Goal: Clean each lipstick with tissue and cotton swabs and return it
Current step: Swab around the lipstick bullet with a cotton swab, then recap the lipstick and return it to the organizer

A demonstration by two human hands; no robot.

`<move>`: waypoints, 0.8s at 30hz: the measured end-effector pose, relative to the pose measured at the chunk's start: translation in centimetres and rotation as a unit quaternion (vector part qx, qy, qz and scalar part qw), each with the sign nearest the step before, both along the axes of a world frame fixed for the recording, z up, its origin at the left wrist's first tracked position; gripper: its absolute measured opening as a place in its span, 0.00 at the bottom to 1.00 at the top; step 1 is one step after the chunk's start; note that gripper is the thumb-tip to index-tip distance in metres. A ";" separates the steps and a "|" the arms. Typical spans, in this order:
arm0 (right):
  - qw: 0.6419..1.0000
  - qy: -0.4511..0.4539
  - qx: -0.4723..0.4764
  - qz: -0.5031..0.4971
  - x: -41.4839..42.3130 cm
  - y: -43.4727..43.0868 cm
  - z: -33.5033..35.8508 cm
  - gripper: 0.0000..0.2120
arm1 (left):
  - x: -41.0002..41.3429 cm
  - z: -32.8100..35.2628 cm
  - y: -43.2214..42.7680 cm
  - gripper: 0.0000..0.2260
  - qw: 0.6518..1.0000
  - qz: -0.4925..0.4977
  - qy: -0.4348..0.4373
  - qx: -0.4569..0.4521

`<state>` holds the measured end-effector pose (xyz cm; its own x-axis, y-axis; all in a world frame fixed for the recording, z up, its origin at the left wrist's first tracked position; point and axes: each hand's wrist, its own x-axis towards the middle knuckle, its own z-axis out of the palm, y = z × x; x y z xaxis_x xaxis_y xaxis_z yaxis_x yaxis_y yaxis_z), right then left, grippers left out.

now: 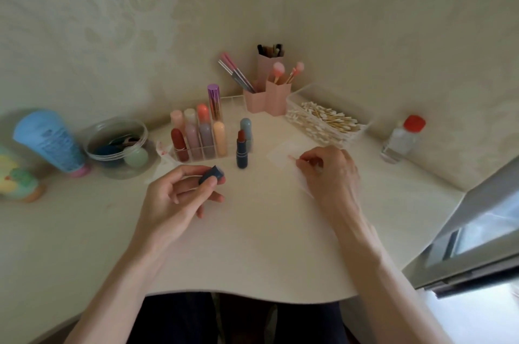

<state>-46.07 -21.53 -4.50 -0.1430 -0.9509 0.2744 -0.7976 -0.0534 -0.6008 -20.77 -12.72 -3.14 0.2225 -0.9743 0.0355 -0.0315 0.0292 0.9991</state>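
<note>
So the uncapped lipstick (pixel 241 151) is standing upright on the table (pixel 252 248), dark blue tube with a brick-red bullet showing, and everything else sits around it. Just left of it and touching, or nearly, is the clear organizer (pixel 179 153) with the other lipsticks standing in its slots, and a grey-blue capped one (pixel 246 125) is right behind it. The left hand (pixel 177 197) is in front of the lipstick and a bit to the left, with thumb and fingers curled round the dark blue cap (pixel 211 174), so that's a proper hold, off the table. To the right of the lipstick the right hand (pixel 330 171) is pinching a cotton swab (pixel 293 158) tight between the fingertips, the pinkish tip poking out toward the lipstick. That hand rests on a thin tissue (pixel 276 155) lying flat on the table. Behind and right of the lipstick there's the clear box of cotton swabs (pixel 325 122), and straight behind it the pink brush holder (pixel 265 100). Far right is a small bottle with a red cap (pixel 403 138), and well left a round clear tub (pixel 116 145).
</note>
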 end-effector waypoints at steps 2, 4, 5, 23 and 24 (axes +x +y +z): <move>1.000 0.008 0.000 0.012 0.5 0.1 0.0 0.07 | 0.1 -0.1 0.1 0.06 1.000 0.002 -0.001 -0.011; 0.999 0.017 -0.008 0.026 1.3 0.1 0.0 0.08 | 0.1 -0.1 0.2 0.06 1.000 0.003 -0.001 -0.021; 0.999 0.019 -0.015 0.033 1.7 0.1 0.1 0.08 | 0.2 -0.1 0.2 0.07 1.000 0.002 0.000 -0.024; 0.988 0.047 0.038 0.142 7.7 0.0 1.9 0.22 | 1.3 -1.4 -0.1 0.09 0.996 -0.051 0.002 -0.071; 0.989 0.043 0.037 0.139 8.0 0.0 1.8 0.20 | 1.3 -1.5 0.0 0.10 0.996 -0.054 0.000 -0.073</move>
<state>-38.09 -21.51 -2.74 0.1481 -0.9682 0.2016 -0.8071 -0.2362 -0.5412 -19.49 -12.77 -4.64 0.1159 -0.9772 0.1781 -0.0210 0.1768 0.9840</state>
